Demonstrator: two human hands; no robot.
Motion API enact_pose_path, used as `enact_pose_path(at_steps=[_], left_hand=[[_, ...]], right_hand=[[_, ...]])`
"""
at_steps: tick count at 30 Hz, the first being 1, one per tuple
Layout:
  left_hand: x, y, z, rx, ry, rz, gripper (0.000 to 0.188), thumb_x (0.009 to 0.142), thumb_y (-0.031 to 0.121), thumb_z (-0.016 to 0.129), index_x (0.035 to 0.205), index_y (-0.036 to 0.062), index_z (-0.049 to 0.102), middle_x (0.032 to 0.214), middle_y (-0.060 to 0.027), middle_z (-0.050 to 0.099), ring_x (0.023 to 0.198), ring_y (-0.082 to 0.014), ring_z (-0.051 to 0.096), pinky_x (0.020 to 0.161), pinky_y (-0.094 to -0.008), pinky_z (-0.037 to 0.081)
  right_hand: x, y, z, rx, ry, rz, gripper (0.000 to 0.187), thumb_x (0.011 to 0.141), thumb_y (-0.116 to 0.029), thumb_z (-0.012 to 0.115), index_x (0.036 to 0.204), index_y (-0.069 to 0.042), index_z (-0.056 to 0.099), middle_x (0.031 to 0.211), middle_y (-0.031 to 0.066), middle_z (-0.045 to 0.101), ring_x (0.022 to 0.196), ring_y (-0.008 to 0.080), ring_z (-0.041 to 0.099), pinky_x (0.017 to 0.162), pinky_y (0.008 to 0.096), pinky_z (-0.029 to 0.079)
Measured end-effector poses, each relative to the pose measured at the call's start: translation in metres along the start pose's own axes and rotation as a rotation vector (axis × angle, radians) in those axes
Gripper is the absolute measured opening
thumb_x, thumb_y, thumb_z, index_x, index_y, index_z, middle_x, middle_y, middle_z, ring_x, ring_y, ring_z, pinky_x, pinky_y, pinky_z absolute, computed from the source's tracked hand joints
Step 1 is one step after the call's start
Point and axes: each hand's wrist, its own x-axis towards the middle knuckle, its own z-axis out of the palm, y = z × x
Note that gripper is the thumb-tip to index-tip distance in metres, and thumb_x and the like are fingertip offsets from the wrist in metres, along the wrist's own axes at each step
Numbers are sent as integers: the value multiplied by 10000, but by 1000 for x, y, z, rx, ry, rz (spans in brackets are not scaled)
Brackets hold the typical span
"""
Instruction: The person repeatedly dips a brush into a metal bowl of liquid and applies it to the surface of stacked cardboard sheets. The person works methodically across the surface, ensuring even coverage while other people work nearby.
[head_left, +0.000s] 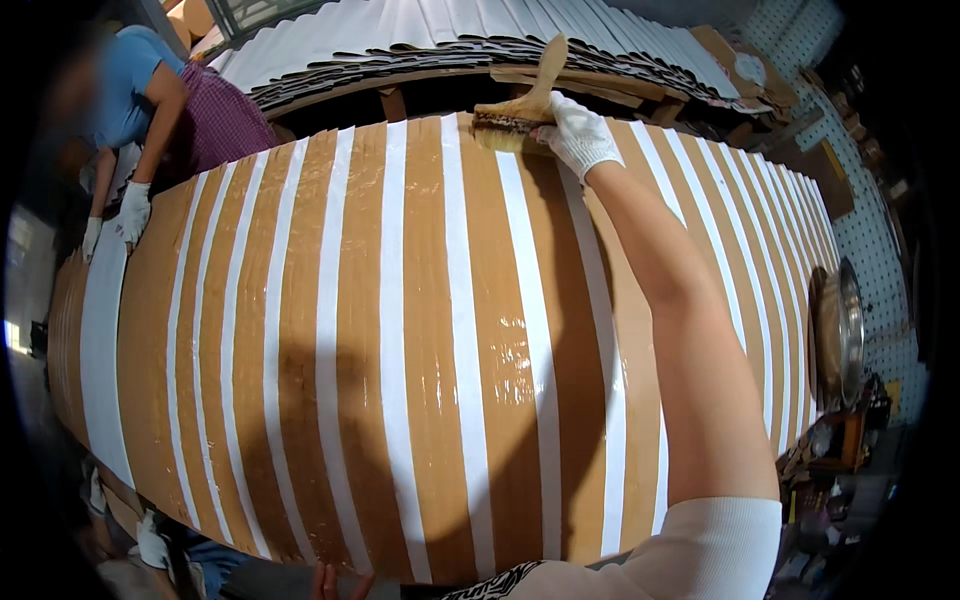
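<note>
My right hand [584,135], in a white knit glove, is closed round the wooden handle of a wide flat brush [512,122]. The bristles rest at the far edge of a broad spread of overlapping sheets [420,300], brown with white strips between them. Wet, shiny patches show on the brown parts, mostly left of my arm. Only the bare fingertips of my left hand [338,582] show, at the near edge of the sheets; they are apart and hold nothing visible. The shadow of my head and arm falls across the middle.
A co-worker in a blue top [145,85] has gloved hands [130,215] on a white strip at the left end. Another person's gloved hand [152,542] shows at the lower left. Stacked white sheets [480,35] lie beyond the far edge. A metal basin [850,330] stands at the right end.
</note>
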Motion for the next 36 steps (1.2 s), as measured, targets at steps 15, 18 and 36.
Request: enact_pose_path(at_steps=[15, 18, 36], left_hand=[[-11, -10, 18, 67, -69, 58, 688, 776, 128, 622, 1440, 292, 546, 1518, -307, 252, 1428, -486, 283, 1163, -559, 344], [-10, -9, 20, 103, -34, 63, 671, 796, 122, 602, 1443, 295, 544, 1519, -318, 258, 1416, -502, 301, 1155, -559, 356], [-8, -3, 29, 41, 111, 25, 594, 917, 45, 516, 1435, 332, 553, 1490, -305, 329, 1382, -521, 360, 1058, -532, 459]], right_hand=[[54, -60, 57, 255, -64, -300, 440, 857, -196, 775, 1240, -89, 586, 1084, 156, 701, 1042, 306, 658, 909, 373, 510], [68, -78, 62, 190, 79, -149, 393, 844, -180, 766, 1201, -116, 614, 1095, 174, 693, 1039, 355, 650, 896, 416, 506], [101, -161, 73, 559, -253, -160, 434, 826, -193, 797, 1216, -88, 639, 1085, 149, 727, 968, 333, 687, 884, 404, 529]])
